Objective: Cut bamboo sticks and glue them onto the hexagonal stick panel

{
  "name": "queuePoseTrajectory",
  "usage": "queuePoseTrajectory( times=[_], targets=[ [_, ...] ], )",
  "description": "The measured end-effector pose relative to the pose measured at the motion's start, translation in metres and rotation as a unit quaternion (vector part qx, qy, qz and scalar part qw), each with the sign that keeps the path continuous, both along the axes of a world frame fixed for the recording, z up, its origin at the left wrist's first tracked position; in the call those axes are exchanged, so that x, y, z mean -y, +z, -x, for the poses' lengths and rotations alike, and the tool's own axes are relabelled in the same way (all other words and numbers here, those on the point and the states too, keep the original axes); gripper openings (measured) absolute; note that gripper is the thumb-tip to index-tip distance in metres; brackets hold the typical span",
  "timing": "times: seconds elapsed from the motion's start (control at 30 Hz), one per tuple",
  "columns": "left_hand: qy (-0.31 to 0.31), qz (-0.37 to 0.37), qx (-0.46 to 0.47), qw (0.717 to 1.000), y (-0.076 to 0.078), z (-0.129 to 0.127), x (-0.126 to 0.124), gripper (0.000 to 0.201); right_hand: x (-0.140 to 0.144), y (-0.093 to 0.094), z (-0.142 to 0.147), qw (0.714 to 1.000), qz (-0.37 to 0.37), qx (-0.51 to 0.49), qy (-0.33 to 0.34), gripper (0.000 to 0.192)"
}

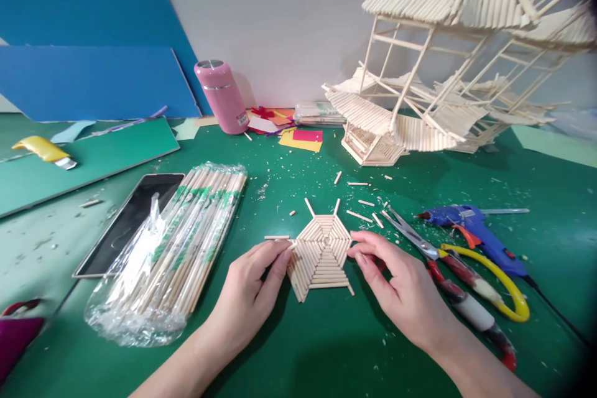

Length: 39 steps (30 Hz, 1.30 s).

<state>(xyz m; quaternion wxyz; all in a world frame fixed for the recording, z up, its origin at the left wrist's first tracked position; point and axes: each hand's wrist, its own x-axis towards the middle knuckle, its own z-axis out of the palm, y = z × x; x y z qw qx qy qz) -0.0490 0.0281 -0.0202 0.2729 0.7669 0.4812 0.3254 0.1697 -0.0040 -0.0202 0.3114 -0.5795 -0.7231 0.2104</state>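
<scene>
A spiderweb-shaped hexagonal panel of wooden sticks lies in front of me, its sticks set in nested rows. Two stick ends jut from its far edge and another from its near right corner. My left hand pinches the left corner between thumb and forefinger. At the opposite corner, my right hand has curled fingers against the edge; its lower fingers are partly hidden. A loose short stick lies just beyond my left fingertips. Several cut stick pieces are scattered past the panel's right side.
To the left, a plastic bag of wooden sticks overlaps a dark tablet. Scissors and a blue glue gun lie right. Behind stand a pink flask and a stick-built pavilion model. A yellow cutter rests far left.
</scene>
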Motion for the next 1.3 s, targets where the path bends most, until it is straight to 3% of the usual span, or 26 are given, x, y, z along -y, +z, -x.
queuePoseTrajectory(
  times=[1.3],
  targets=[
    [-0.005, 0.019, 0.010, 1.000, -0.0003, -0.0001, -0.0008, 0.018, 0.0004, -0.0026, 0.0005, 1.000, 0.004, -0.001, 0.010, 0.030]
  ],
)
